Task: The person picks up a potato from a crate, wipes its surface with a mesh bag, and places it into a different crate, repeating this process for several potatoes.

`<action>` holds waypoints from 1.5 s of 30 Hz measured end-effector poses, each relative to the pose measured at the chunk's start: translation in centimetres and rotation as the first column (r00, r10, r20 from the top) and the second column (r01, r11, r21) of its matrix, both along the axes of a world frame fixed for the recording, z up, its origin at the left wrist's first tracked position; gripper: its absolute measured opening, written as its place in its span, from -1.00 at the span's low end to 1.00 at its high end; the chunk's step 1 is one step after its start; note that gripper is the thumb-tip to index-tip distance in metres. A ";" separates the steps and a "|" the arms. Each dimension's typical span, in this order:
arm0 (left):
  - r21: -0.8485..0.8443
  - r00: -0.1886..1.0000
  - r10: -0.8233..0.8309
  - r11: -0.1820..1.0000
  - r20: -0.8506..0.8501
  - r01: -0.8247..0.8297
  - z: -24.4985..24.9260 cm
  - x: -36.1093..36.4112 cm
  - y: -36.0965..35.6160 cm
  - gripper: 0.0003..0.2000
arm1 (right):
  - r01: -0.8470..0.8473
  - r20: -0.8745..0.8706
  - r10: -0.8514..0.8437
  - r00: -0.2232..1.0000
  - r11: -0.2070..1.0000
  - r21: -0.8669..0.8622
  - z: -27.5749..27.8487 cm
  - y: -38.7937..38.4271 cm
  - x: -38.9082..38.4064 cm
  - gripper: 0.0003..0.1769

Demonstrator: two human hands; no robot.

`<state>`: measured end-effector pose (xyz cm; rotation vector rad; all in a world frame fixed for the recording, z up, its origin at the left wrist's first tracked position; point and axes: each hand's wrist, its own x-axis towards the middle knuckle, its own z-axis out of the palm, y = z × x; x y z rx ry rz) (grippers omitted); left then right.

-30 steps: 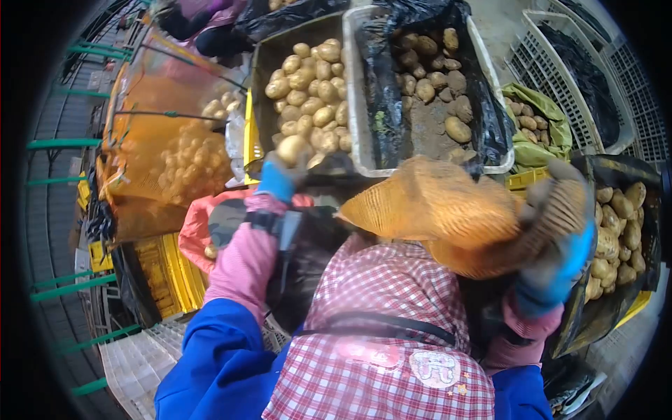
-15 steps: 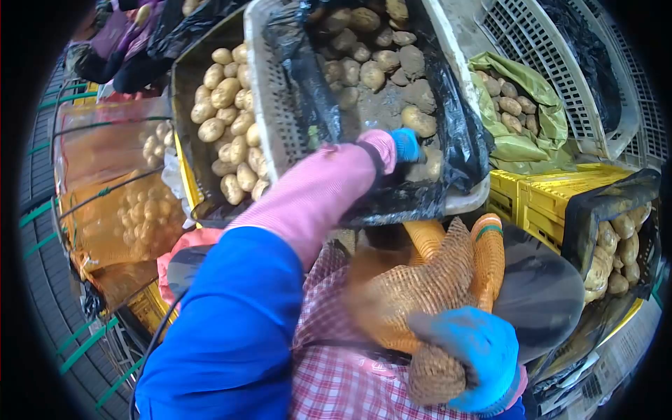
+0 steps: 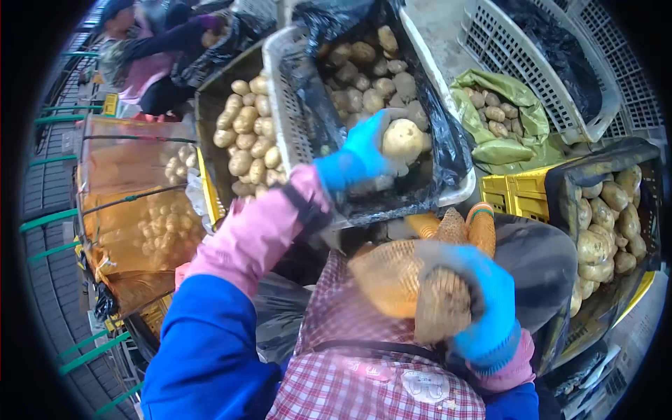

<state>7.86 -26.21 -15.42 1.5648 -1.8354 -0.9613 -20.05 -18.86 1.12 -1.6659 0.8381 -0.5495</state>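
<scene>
Over the near end of the white crate (image 3: pixel 283 105), which is lined with black film, the left hand (image 3: pixel 357 154) in a blue glove holds 1 potato (image 3: pixel 403 138), fingers curled around its left side. Lower, at the checked apron, the right hand (image 3: pixel 483 308), also gloved, has its fingers clamped on the gathered orange mesh bag (image 3: pixel 388 280). Left of the white crate stand a dark crate (image 3: pixel 204 115) of pale potatoes and a filled net sack (image 3: pixel 133 210). To the right lie a green bag (image 3: pixel 500 150) and a black-lined crate (image 3: pixel 560 189), both holding potatoes. Another person (image 3: pixel 150 63) is at top left.
</scene>
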 end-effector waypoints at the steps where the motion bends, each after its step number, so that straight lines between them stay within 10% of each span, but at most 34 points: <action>1: -0.141 0.999 0.019 0.990 -0.035 -0.024 2.4 -0.2 1.4 -0.10 | 0.047 0.043 -0.047 0.998 0.999 -0.010 -0.4 0.4 0.6 -0.41; 4: -0.100 0.935 0.152 0.976 -0.319 -0.193 9.1 -2.2 6.8 -0.06 | 0.150 0.167 -0.151 0.974 0.988 0.022 -1.1 1.8 1.9 -0.38; 9: -0.134 0.879 0.337 0.907 -0.338 -0.399 12.1 -3.3 13.6 0.02 | 0.178 0.100 -0.168 0.981 0.980 -0.092 -3.9 3.0 1.6 -0.35; 11: 0.334 0.461 0.515 0.844 -0.722 -0.420 13.6 -3.6 16.4 -0.23 | 0.156 0.150 -0.142 0.978 0.984 -0.084 -5.0 3.1 2.2 -0.33; 16: -0.088 0.305 -0.004 0.961 -0.952 -0.262 18.5 10.5 19.3 -0.77 | 0.122 0.188 -0.130 0.973 0.991 0.052 -8.7 2.2 1.2 -0.40; 22: -0.403 0.612 0.348 0.511 -0.710 -0.759 37.0 36.6 18.1 -0.80 | 0.099 0.090 -0.105 0.990 0.993 0.065 -8.5 2.0 2.5 -0.40; 24: -0.583 0.629 0.777 0.509 -0.004 -0.633 37.8 39.9 15.5 -0.80 | 0.080 -0.028 -0.085 0.996 0.987 -0.142 -5.6 3.8 2.9 -0.37; 25: -0.636 0.380 0.764 0.644 0.521 -0.425 36.4 39.2 13.1 -0.79 | -0.007 -0.069 -0.001 0.998 0.993 -0.115 -3.9 4.1 3.4 -0.38; 27: -0.412 0.217 0.390 0.909 0.895 0.064 30.0 34.7 7.5 -0.78 | -0.159 -0.139 0.140 0.980 0.978 -0.134 -2.4 5.0 3.8 -0.36; 28: -0.319 0.257 0.249 0.903 0.934 0.287 25.7 31.1 4.6 -0.77 | -0.242 -0.176 0.209 0.962 0.951 -0.193 -2.0 5.3 4.1 -0.33; 30: -0.304 0.742 -0.049 0.893 0.668 0.333 15.5 21.7 0.0 -0.74 | -0.426 -0.346 0.360 0.866 0.894 -0.138 -2.0 5.6 4.0 -0.29; 32: 0.237 0.981 0.195 0.952 0.013 -0.192 8.0 9.5 0.8 -0.75 | -0.494 -0.421 0.397 0.815 0.856 -0.150 -1.9 5.4 3.9 -0.32; 37: 0.284 0.966 -0.028 0.958 0.259 -0.049 -13.4 0.9 -5.9 -0.53 | -0.385 -0.355 0.318 0.879 0.913 -0.133 -2.4 2.9 3.8 -0.30; 42: 0.193 0.805 0.159 0.927 0.572 -0.321 -23.2 -5.2 -6.4 -0.29 | -0.296 -0.334 0.293 0.896 0.954 0.042 -2.5 0.1 4.2 -0.22; 45: 0.428 0.872 0.046 0.858 0.488 -0.285 -21.3 -5.7 -5.7 -0.22 | -0.301 -0.338 0.320 0.885 0.947 0.110 -2.8 -0.9 4.0 -0.19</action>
